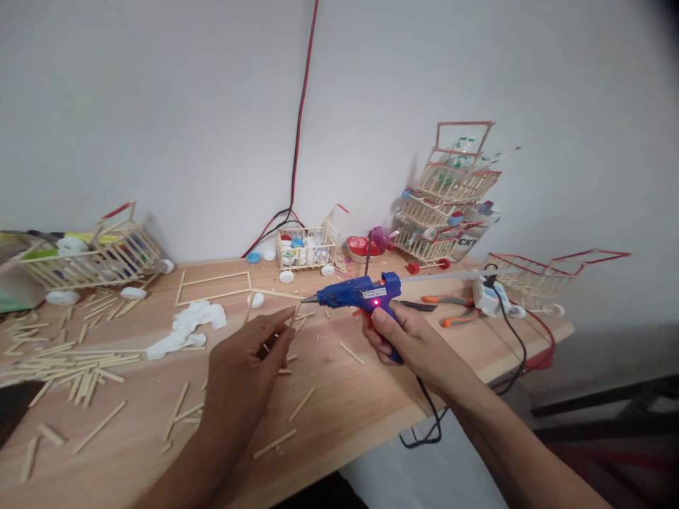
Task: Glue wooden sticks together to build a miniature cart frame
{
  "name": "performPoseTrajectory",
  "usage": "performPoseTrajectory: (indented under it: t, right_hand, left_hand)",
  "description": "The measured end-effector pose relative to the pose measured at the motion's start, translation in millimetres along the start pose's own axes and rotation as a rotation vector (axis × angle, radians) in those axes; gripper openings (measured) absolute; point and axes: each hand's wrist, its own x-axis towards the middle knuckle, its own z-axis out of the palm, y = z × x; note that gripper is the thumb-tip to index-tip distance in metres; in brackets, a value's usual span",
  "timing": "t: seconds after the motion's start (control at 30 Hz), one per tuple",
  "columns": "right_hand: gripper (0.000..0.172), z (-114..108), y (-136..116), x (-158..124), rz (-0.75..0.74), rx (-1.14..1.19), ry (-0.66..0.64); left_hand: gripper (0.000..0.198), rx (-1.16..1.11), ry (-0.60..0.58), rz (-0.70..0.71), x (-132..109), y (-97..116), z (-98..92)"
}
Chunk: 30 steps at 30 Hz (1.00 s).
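My right hand (411,336) is wrapped around the handle of a blue hot glue gun (350,292), which shows a lit red light and has a clear glue stick (450,274) coming out of its back. Its metal nozzle points left and meets, or nearly meets, the top of a thin wooden stick (293,322). That stick is pinched between the thumb and fingers of my left hand (247,371). More sticks (276,293) extend behind that hand; whether they join the held one I cannot tell. A rectangular stick frame (212,302) lies just beyond.
Loose sticks (79,367) and a crumpled white tissue (188,329) lie on the left. Small stick carts stand along the wall: one left (100,251), one in the middle (308,247), a stack right (440,205). Orange-handled pliers (456,311) and a power strip (491,295) sit at right.
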Motion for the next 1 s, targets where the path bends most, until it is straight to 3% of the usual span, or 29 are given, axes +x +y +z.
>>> performPoseTrajectory:
  t: [1.0]
  right_hand:
    - [0.036,1.1,-0.8,-1.8,-0.002,0.010,-0.003]
  left_hand:
    - [0.033,0.058,-0.041,0.018,3.2,-5.3,-3.4]
